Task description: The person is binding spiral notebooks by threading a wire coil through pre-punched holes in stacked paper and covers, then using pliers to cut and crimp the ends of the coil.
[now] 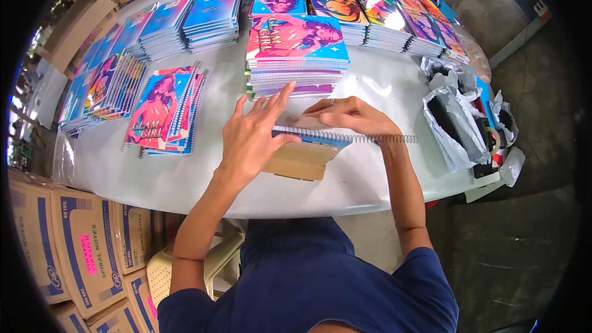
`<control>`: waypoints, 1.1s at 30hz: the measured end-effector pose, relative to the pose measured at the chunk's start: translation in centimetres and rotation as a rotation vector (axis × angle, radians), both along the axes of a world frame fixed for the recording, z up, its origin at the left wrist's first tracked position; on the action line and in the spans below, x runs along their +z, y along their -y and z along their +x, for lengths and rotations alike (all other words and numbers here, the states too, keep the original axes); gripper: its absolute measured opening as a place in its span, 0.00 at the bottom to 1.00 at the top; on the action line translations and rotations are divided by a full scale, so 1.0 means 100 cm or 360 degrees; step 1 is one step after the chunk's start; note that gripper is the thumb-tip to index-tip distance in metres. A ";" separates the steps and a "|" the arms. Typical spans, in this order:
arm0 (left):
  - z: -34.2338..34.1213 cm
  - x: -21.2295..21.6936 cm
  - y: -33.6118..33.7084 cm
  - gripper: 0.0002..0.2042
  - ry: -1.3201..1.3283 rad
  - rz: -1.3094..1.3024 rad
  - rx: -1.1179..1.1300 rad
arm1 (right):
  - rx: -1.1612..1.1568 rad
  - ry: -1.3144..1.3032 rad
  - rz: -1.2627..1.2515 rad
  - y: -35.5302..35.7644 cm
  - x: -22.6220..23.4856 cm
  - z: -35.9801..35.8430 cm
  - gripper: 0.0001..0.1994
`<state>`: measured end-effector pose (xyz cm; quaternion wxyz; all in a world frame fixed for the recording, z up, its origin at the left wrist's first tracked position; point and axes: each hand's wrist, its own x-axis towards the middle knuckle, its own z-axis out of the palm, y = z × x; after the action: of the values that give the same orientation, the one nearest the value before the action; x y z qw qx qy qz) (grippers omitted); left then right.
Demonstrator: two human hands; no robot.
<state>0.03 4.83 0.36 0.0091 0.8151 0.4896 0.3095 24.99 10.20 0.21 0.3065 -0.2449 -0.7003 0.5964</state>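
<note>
A spiral notebook [299,160] is held on edge in front of me, its brown cardboard side toward me and its bound edge up. The wire coil [364,138] runs along that edge and sticks out past the notebook on the right, by my right wrist. My left hand [250,132] steadies the notebook's left end, thumb pressed on the near side and the other fingers stretched up and apart. Bent over the far side is my right hand [354,116], its fingers closed together at the pages; their tips are partly hidden.
Behind my hands rises a tall notebook stack [299,40]. Finished spiral notebooks [163,108] lie at left, with more stacks [213,15] behind. Opened wrappings with black coils [453,123] sit at right. Cartons [86,240] and a cream plastic chair [185,265] stand below left.
</note>
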 end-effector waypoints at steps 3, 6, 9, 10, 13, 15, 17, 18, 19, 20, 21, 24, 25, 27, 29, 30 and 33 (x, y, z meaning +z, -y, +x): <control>-0.003 0.002 0.000 0.48 0.0008 -0.0004 0.0000 | -0.0150 -0.0298 -0.0556 -0.002 -0.002 0.001 0.22; -0.009 0.000 0.000 0.48 -0.0019 0.0019 0.0057 | 0.0052 -0.0040 -0.0100 0.002 0.008 -0.014 0.24; -0.013 0.004 0.002 0.48 -0.0035 -0.0016 0.0083 | -0.0043 0.0058 -0.0245 -0.006 0.006 -0.021 0.26; -0.016 0.003 0.001 0.48 -0.0040 0.0004 0.0102 | -0.0029 -0.0171 -0.0370 -0.009 0.003 -0.019 0.26; -0.020 0.006 0.004 0.49 0.0018 -0.0120 0.0140 | -0.0062 -0.0584 -0.0708 -0.002 -0.002 -0.019 0.26; -0.023 0.004 0.003 0.50 0.0165 -0.0163 0.0113 | -0.0097 -0.0592 -0.0732 -0.002 -0.003 -0.025 0.26; -0.028 -0.003 -0.001 0.50 0.0394 -0.0104 0.0038 | -0.0134 -0.0589 -0.0745 -0.004 -0.001 -0.029 0.27; -0.030 -0.003 -0.002 0.51 0.0568 -0.0193 0.0016 | -0.0147 -0.0595 -0.0758 -0.006 -0.002 -0.032 0.27; -0.031 -0.003 -0.002 0.52 0.0742 -0.0280 -0.0008 | -0.0065 -0.0357 -0.0535 -0.008 -0.004 -0.035 0.27; -0.033 -0.003 -0.002 0.53 0.0916 -0.0368 -0.0032 | -0.0035 -0.0056 -0.0346 -0.011 -0.002 -0.039 0.27; -0.034 -0.007 -0.003 0.53 0.1029 -0.0376 -0.0035 | -0.0012 0.0243 -0.0151 -0.016 0.003 -0.043 0.27; -0.039 -0.026 -0.008 0.53 0.1368 -0.0475 -0.0053 | -0.0067 0.0127 -0.0306 -0.025 -0.011 -0.037 0.26; -0.041 -0.030 -0.008 0.53 0.1481 -0.0557 -0.0065 | -0.0055 -0.0059 -0.0413 -0.018 -0.010 -0.039 0.26; -0.044 -0.038 -0.009 0.52 0.1641 -0.0665 -0.0117 | -0.0051 -0.0294 -0.0571 -0.015 -0.008 -0.041 0.25; -0.047 -0.045 -0.009 0.50 0.1738 -0.0714 -0.0193 | -0.0067 -0.0390 -0.0671 -0.014 -0.009 -0.042 0.25; -0.046 -0.048 -0.010 0.48 0.1782 -0.0726 -0.0189 | -0.0081 -0.0418 -0.0712 -0.016 -0.006 -0.040 0.25; -0.044 -0.054 -0.011 0.45 0.1849 -0.0707 -0.0187 | -0.0010 0.0063 -0.0285 -0.017 0.009 -0.047 0.25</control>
<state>-4.36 5.92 -5.03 0.4602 0.5179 0.4117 0.5920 20.26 11.88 1.11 0.2712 -0.2852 -0.6494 0.6507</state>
